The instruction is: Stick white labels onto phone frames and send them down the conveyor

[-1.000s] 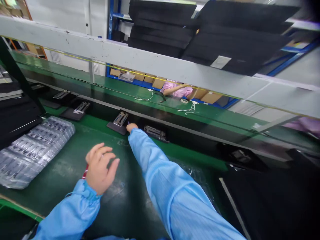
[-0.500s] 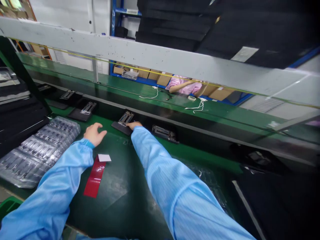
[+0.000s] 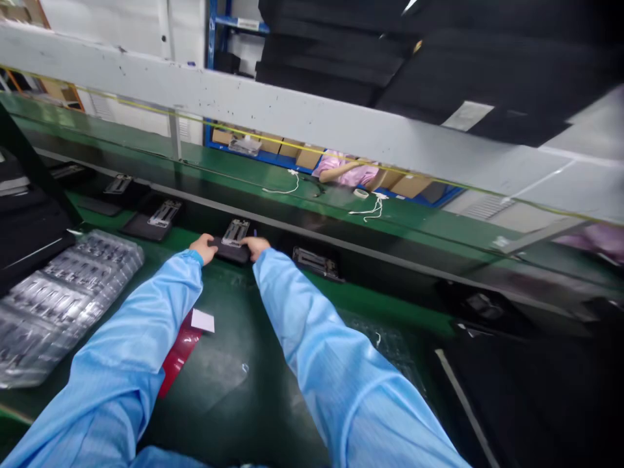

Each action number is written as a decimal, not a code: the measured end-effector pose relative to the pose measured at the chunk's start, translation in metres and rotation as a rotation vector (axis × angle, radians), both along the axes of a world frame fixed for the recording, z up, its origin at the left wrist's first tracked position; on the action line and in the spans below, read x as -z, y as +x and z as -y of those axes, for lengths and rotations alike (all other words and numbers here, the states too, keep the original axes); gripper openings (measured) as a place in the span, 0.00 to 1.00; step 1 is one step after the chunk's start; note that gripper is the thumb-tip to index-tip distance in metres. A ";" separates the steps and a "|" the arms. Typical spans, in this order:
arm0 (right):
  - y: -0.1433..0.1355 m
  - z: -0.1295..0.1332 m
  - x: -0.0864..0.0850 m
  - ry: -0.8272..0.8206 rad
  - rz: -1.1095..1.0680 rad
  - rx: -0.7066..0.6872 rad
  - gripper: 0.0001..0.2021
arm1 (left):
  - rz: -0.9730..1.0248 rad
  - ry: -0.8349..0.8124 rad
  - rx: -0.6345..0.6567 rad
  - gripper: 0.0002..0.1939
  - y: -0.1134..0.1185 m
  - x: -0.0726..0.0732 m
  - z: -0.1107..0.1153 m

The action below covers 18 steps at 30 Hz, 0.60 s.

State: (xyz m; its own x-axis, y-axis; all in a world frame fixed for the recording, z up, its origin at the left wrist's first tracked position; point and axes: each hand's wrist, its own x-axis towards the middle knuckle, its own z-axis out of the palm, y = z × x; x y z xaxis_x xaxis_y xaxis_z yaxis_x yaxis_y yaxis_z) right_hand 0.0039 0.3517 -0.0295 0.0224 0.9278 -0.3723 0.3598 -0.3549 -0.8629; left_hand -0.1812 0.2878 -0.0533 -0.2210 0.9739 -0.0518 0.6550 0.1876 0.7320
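— What are the hands doing?
— Both grip one dark tray (image 3: pixel 229 250) at the tabletop's (image 3: pixel 234 390) far edge, beside the conveyor belt (image 3: pixel 312 227). The left hand (image 3: pixel 203 247) curls on its left end, the right hand (image 3: pixel 255 246) on its right end.
— And half a second ago?
— The left hand lay open on the tabletop, short of the tray; now it has reached it.
— How does the tray lie?
— Flat, long axis left to right; the metal part (image 3: pixel 235 232) on it points away, toward the belt.

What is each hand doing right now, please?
Left hand: closed on the dark tray's left end.
Right hand: closed on its right end.
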 end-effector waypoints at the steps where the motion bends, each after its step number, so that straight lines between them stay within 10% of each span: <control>1: 0.003 0.005 -0.004 -0.005 -0.065 0.016 0.17 | 0.022 0.022 0.008 0.18 -0.001 -0.003 0.004; 5: 0.035 0.045 -0.013 0.003 -0.280 0.108 0.16 | 0.103 0.125 0.071 0.19 -0.019 -0.022 0.042; 10: 0.102 0.170 -0.003 0.105 -0.438 0.291 0.14 | 0.040 0.224 0.152 0.24 -0.047 -0.040 0.134; 18: 0.119 0.349 0.041 0.220 -0.324 0.401 0.15 | -0.130 0.059 0.455 0.25 -0.029 -0.001 0.211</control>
